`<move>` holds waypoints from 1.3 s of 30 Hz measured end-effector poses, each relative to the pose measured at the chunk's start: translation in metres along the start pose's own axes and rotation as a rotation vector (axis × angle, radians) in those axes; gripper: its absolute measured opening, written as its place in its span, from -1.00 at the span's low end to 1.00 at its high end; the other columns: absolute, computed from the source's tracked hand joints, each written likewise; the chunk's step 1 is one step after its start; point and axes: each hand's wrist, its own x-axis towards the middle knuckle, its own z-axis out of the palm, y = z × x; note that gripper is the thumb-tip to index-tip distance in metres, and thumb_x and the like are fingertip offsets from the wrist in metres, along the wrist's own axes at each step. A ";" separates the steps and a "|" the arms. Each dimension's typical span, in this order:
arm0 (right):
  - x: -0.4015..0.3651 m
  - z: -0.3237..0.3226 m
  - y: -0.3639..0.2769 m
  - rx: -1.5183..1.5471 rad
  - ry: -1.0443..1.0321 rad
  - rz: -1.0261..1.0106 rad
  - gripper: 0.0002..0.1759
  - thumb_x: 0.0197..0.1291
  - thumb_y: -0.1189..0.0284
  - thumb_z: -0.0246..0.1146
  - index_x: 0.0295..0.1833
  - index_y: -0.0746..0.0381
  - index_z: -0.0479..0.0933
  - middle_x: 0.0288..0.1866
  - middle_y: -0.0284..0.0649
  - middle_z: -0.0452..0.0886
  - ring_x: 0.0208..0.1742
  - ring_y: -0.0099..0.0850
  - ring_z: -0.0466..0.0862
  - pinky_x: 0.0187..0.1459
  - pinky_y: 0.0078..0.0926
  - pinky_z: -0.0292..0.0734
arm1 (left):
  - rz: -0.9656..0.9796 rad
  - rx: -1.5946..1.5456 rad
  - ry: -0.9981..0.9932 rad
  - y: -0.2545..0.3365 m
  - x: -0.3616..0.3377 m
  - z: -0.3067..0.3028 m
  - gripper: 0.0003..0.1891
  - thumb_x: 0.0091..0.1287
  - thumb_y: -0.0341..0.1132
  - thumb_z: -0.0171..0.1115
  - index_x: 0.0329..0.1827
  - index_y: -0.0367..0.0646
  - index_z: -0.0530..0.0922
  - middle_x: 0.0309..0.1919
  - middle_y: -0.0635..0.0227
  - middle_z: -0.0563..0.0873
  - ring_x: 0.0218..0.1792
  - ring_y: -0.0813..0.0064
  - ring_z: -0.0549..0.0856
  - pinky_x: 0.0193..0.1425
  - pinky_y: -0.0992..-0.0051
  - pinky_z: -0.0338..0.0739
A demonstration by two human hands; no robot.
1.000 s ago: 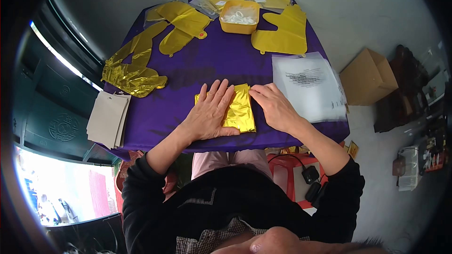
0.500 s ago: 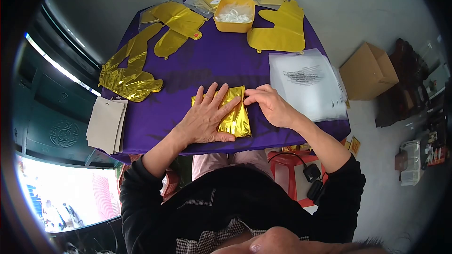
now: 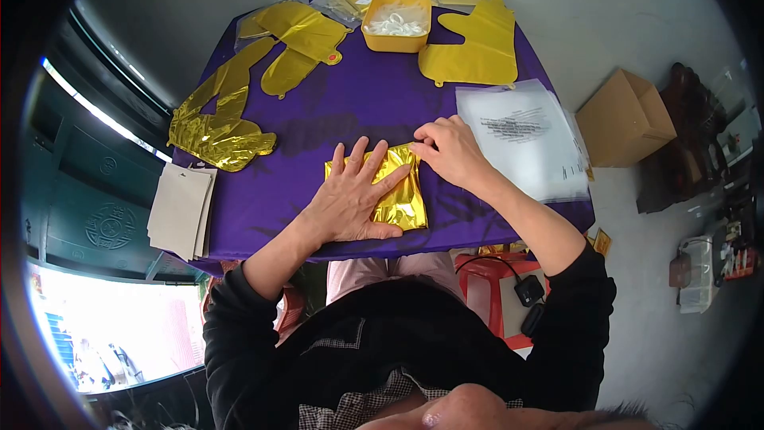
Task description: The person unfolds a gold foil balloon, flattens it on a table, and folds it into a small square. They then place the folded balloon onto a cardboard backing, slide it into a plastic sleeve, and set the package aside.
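Observation:
A folded gold foil balloon (image 3: 404, 209) lies near the front edge of the table, creased and shiny. My left hand (image 3: 350, 195) rests flat across it with fingers spread, covering its left and middle part. At its upper right corner, my right hand (image 3: 450, 151) has thumb and fingertips pinched together on the foil edge. The exact grip of those fingertips is partly hidden by the curled fingers.
Flat gold foil balloons (image 3: 223, 135) (image 3: 477, 52) lie on the purple cloth (image 3: 382, 103). A yellow tub (image 3: 395, 44) holds white rings or ribbon. Grey cards (image 3: 179, 211) sit at left, clear printed bags (image 3: 521, 147) at right. A cardboard box (image 3: 625, 123) stands beyond the table.
My right hand has shifted slightly up and left, from beside the foil's right edge to its upper right corner. My left hand stays pressed on the foil.

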 end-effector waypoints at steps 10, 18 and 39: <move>0.018 0.007 -0.014 0.095 -0.119 0.272 -0.80 0.11 0.40 0.36 -0.29 0.34 0.65 -0.40 -0.06 0.71 -0.36 -0.17 0.69 -0.24 -0.25 0.59 | -0.002 -0.020 0.032 -0.001 -0.001 0.002 0.06 0.09 0.66 -0.06 0.60 0.25 0.17 0.53 -0.13 0.14 0.48 -0.35 0.13 0.47 -0.35 -0.02; 0.023 0.005 -0.018 0.521 -0.213 0.576 -0.87 0.18 0.50 0.29 -0.34 0.38 0.59 -0.58 -0.23 0.57 -0.59 -0.49 0.54 -0.58 -0.47 0.39 | 0.023 0.005 0.145 -0.002 -0.002 0.006 -0.06 0.16 0.66 -0.19 0.57 0.43 0.22 0.50 -0.11 0.19 0.43 -0.32 0.22 0.40 -0.36 0.06; 0.032 0.003 -0.031 -0.010 -0.262 0.248 -0.87 0.06 0.55 0.23 -0.29 0.31 0.66 -0.30 0.05 0.73 -0.16 -0.04 0.75 -0.15 -0.17 0.65 | 0.017 -0.005 -0.022 -0.001 0.002 0.000 -0.06 0.12 0.62 -0.04 0.58 0.49 0.19 0.53 -0.09 0.11 0.48 -0.36 0.08 0.46 -0.39 -0.06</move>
